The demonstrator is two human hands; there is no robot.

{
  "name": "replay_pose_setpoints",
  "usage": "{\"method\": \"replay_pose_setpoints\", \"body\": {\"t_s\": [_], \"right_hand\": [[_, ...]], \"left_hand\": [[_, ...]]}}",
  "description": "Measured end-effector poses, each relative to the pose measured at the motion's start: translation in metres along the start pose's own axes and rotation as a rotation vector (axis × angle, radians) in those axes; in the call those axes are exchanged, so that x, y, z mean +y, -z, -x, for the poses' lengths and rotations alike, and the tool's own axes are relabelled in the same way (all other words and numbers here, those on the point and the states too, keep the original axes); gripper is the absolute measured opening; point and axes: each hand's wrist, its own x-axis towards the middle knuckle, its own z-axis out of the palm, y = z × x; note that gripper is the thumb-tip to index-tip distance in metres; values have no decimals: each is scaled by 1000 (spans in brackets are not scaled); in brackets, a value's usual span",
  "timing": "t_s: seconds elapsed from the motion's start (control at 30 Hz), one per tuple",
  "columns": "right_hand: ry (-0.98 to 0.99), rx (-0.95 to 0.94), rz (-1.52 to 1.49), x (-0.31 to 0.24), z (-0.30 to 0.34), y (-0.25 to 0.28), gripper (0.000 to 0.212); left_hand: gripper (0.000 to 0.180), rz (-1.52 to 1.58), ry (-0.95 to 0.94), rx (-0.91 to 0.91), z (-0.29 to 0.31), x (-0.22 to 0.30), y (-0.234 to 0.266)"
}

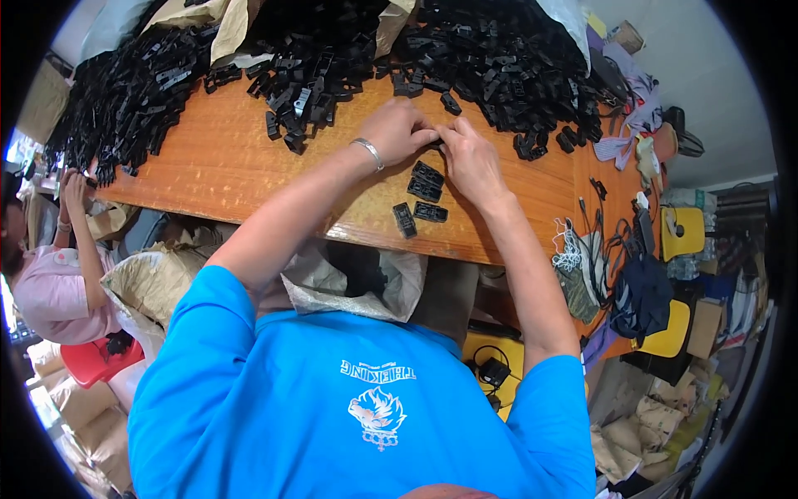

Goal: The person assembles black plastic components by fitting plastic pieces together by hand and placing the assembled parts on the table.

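Note:
Both hands meet over the wooden table [349, 200], fingertips pinched together. My left hand [396, 133], with a silver bracelet at the wrist, is closed on a small black plastic part, mostly hidden by the fingers. From the other side my right hand [471, 160] pinches at the same part. Just below the hands, a few rectangular black plastic pieces [426, 181] lie close together. Another black piece [404, 220] rests nearer the table's front edge, beside one lying crosswise [431, 212].
Heaps of black plastic parts cover the far left [125, 100], far middle [312, 83] and far right [515, 75]. An open sack [357, 283] sits at my lap under the table edge. Cables [603, 249] hang at right. Another person [62, 283] works at left.

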Motion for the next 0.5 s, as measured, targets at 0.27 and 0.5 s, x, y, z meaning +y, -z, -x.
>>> {"method": "replay_pose_setpoints", "body": {"t_s": [0.27,0.5], "right_hand": [[-26,-49,-70,2,5,2,23],[-270,23,-122,25,-20,17,23]], "left_hand": [[22,-165,45,-58,7,14,6],[22,-169,26,256,-7,-11,23]]}}
